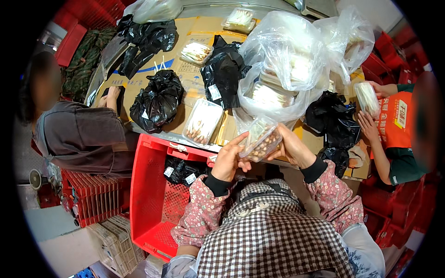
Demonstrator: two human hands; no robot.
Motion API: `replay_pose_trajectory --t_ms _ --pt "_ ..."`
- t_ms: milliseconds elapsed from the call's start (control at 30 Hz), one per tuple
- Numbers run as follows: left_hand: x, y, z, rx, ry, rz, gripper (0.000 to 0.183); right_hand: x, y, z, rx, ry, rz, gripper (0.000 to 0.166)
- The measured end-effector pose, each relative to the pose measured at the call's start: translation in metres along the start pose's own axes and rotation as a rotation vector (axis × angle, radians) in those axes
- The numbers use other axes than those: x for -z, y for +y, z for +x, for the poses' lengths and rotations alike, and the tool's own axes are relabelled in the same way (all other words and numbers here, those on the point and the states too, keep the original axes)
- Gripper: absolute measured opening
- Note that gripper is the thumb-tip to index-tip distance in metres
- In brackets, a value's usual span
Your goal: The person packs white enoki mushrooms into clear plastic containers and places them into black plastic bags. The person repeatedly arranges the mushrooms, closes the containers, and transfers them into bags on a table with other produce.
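Note:
Between my left hand [227, 158] and my right hand [290, 147], a clear plastic box of brown-capped mushrooms [261, 140] is held tilted above the table's near edge. Both hands grip its sides, the brown caps lying towards me. Just left of it, another box of mushrooms [203, 122] rests on the table, with pale stems at its far end. Beyond my hands, a large clear plastic bag [283, 41] spreads open around several stacked mushroom boxes [273, 93].
Cardboard [194, 26] covers the table. Black plastic bags [156, 100] lie on it, some bearing labels. A red plastic crate [149, 194] holding black bags stands at my left. One person [80, 139] works at the left; another [396, 128] holds a mushroom box at the right.

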State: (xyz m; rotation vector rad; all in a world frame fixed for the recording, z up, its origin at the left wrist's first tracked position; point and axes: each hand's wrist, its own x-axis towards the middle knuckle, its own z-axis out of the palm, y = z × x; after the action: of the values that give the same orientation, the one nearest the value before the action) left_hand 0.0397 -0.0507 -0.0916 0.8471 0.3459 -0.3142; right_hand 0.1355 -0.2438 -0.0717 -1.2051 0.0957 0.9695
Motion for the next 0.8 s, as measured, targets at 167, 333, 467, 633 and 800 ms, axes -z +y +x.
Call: replay_pose_trajectory --t_ms 167,333,467,633,800 --pt "0.012 0.004 -0.003 0.101 -0.025 -0.26 0.047 -0.014 -0.008 -0.017 -0.048 0.035 -0.217 0.054" --pt "0.023 -0.003 -0.005 0.105 -0.005 -0.282 0.044 -0.015 0.0 -0.021 0.007 0.082 -0.302 0.052" --pt "0.025 -0.002 -0.007 0.081 -0.025 -0.315 0.043 -0.018 0.001 -0.024 0.057 0.081 -0.36 0.05" --pt "0.022 0.002 -0.01 0.109 0.035 -0.302 0.043 -0.015 0.008 -0.026 0.071 0.037 -0.348 0.046" --pt "0.019 0.008 -0.015 0.106 -0.027 -0.165 0.041 -0.008 0.006 -0.028 -0.014 -0.021 -0.204 0.048"
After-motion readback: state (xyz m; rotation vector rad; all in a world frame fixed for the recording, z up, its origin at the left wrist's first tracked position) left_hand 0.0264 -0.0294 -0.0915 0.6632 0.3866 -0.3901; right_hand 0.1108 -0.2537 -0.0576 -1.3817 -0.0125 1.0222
